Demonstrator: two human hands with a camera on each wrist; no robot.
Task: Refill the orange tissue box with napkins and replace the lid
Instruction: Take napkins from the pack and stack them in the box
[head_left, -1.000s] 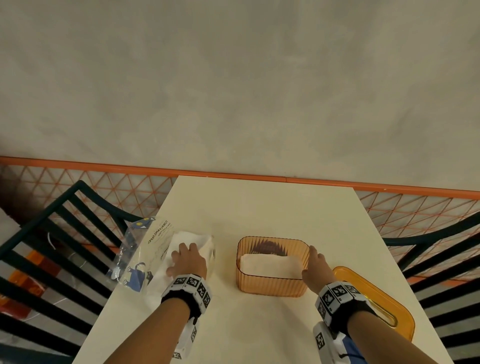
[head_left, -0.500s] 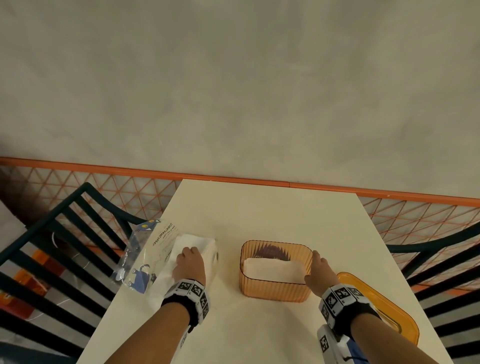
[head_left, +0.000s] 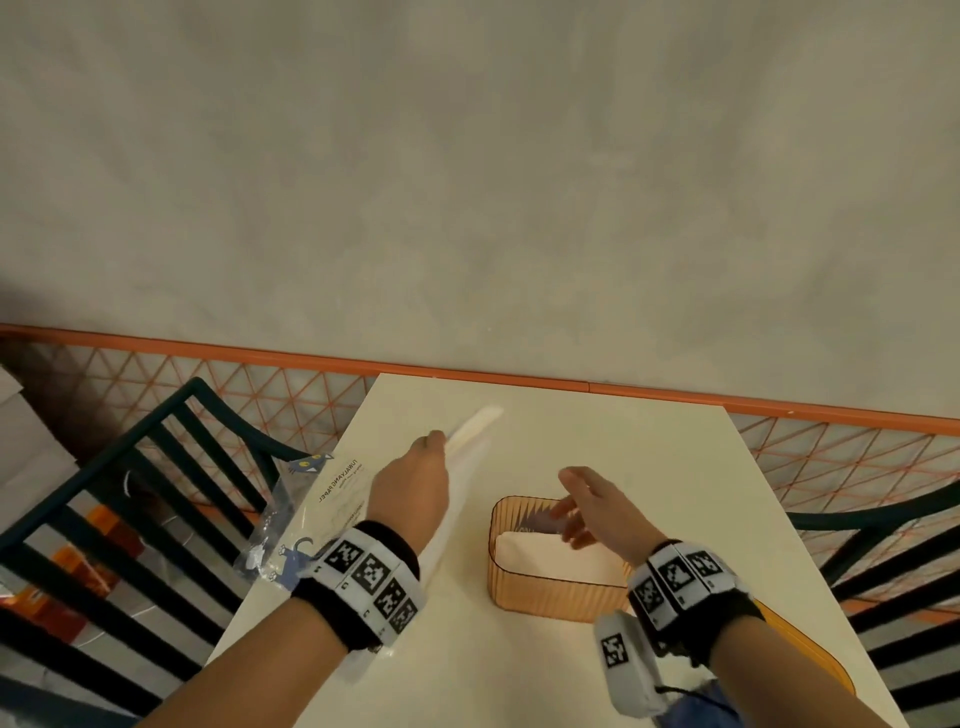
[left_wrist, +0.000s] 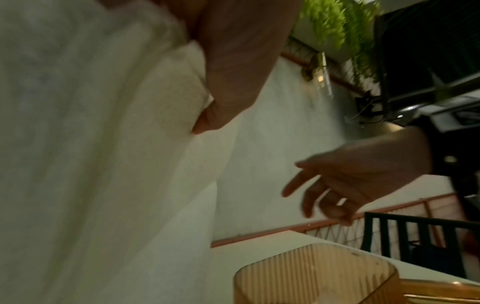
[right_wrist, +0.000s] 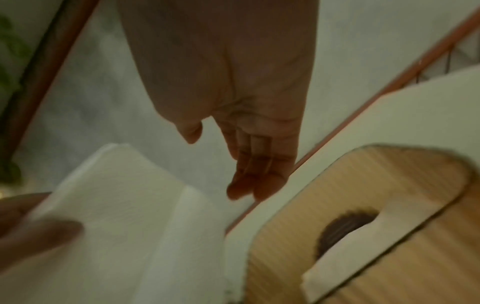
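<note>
Behind left hand (head_left: 413, 491), blurred napkins (head_left: 470, 431), seemingly pinched.

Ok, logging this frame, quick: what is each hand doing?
Left hand: grips a stack of napkins.
Right hand: open, holding nothing, above the orange tissue box.

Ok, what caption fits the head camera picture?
Left hand lifts napkins beside the orange tissue box; right hand open.

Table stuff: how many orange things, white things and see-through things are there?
Orange: 2, the box and the lid.
White: 2, napkins in the left hand and napkins in the box.
See-through: 1, the wrapper.
Total: 5.
</note>
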